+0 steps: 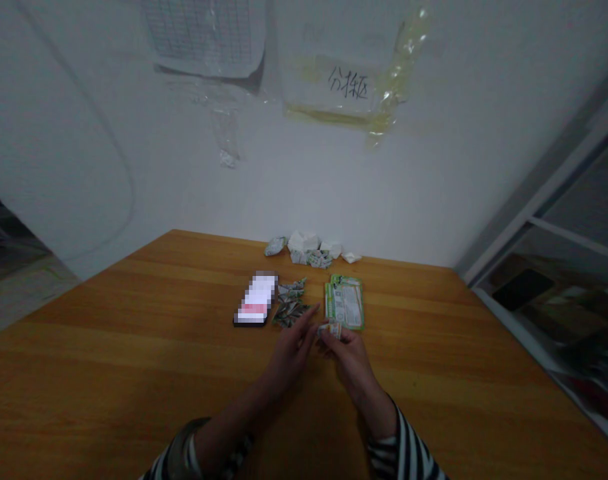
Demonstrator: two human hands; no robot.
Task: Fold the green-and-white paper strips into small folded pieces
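Observation:
A small pale packet with orange print [331,329] is pinched between the thumb and fingers of my right hand [353,359], just above the table. On its other side is my left hand [290,350], index finger stretched out and apart, the other fingertips at the packet's left edge. Beyond the left fingers lie crumpled silver-green wrappers [288,311]. Flat green-and-white printed packets [345,303] rest just past my right hand. Left of the wrappers is a phone [257,299], its lit screen blurred out.
Crumpled white tissues and wrappers [304,243] sit along the wall at the back edge of the wooden table [159,373]. Papers are taped to the wall, one handwritten sheet [348,83] among them. A shelf with a glass-like front [529,287] stands on the right.

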